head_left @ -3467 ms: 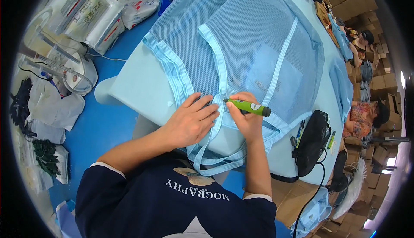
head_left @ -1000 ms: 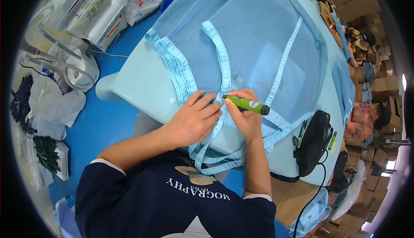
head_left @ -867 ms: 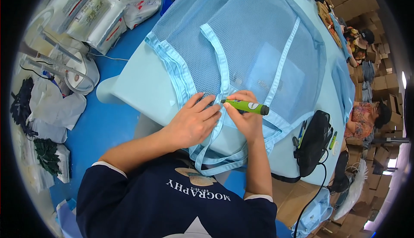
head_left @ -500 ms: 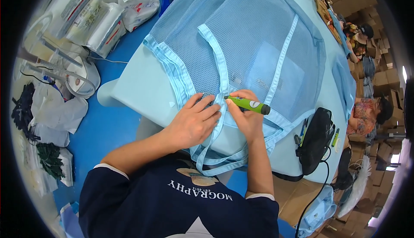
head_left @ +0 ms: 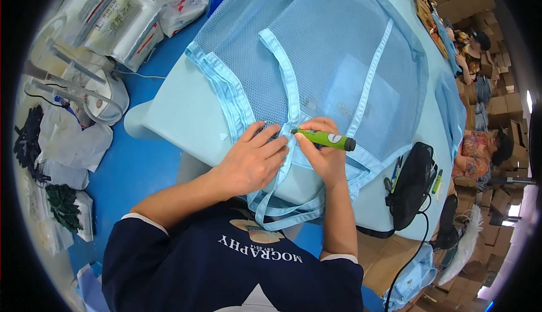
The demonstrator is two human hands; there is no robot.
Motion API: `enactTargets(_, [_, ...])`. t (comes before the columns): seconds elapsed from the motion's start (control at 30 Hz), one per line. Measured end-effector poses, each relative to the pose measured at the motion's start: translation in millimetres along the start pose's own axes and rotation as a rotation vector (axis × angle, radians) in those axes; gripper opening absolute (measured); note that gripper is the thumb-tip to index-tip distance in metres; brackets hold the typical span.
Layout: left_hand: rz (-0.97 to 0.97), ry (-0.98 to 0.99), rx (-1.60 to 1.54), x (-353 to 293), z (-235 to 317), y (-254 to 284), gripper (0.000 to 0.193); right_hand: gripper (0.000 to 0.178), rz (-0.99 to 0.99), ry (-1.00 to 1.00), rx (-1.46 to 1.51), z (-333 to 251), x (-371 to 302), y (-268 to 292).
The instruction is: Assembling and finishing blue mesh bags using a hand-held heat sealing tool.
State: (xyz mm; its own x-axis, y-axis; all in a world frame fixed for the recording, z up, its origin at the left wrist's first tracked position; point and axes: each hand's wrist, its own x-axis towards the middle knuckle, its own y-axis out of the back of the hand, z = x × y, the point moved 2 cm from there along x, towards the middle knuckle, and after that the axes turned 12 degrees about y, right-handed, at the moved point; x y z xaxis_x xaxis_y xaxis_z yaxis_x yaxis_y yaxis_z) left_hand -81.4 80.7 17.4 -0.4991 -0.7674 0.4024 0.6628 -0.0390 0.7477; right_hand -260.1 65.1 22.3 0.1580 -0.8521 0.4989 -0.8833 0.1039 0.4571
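In the middle of the frame the right hand [head_left: 323, 153] has its grip clenched around a green pen-shaped tool [head_left: 324, 138], whose tip points left onto a light blue strap [head_left: 287, 94] of the blue mesh bag [head_left: 333, 58]. The left hand [head_left: 251, 159] lies flat with fingers spread and its grip released, pressing the mesh and strap just beside the tool's tip. The bag is spread over the pale blue surface [head_left: 183, 114], filling the upper centre of the frame. At the lower right, a black pouch [head_left: 414, 185] rests on the surface edge. White plastic bags [head_left: 132, 21] lie on the blue floor at the upper left.
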Motion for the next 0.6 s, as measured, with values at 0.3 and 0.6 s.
enactTargets(0.3, [0.013, -0.005, -0.011, 0.3, 0.8, 1.7, 0.026, 0.016, 0.068, 0.001, 0.016, 3.7, -2.9, 4.9])
enactTargets(0.6, [0.016, 0.004, -0.02, 0.5, 0.5, 1.8, 0.025, 0.02, -0.059, -0.044, -0.007, 1.5, -1.6, 6.2])
